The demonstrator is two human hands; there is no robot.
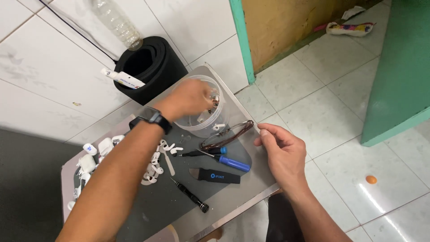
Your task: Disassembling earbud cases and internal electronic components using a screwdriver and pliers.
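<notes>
1. Right now the left hand [193, 99] reaches into a clear plastic tub [202, 107] at the far edge of the grey work mat [156, 201]. Its fingers are curled down among small parts inside; whether they pinch anything I cannot tell.
2. The right hand [282, 152] rests on the right edge of the metal tray [233, 210], with fingers loosely bent and thumb and forefinger close together. Nothing visible is held between them.
3. Tipping risk: the tub is light and stands near the tray's far corner. A wrist catching its rim could topple it and scatter the tiny parts onto the tiled floor [331, 116].
4. A pair of brown-framed glasses [227, 134] lies just beside the tub, near the right hand. Either hand could sweep them off the edge.
5. Loose white earbud pieces [154, 166] lie under the left forearm. If the arm drops, it could drag them out of place or push them toward the white earbud cases [96, 150] at the left.
6. A blue-handled screwdriver [226, 161], a black screwdriver [190, 195] and a black pry tool [215, 175] lie near the middle. The round handles could roll if the tray is jolted.
7. The tray seems to overhang its support at the near side, so leaning on that edge could tilt everything.
</notes>
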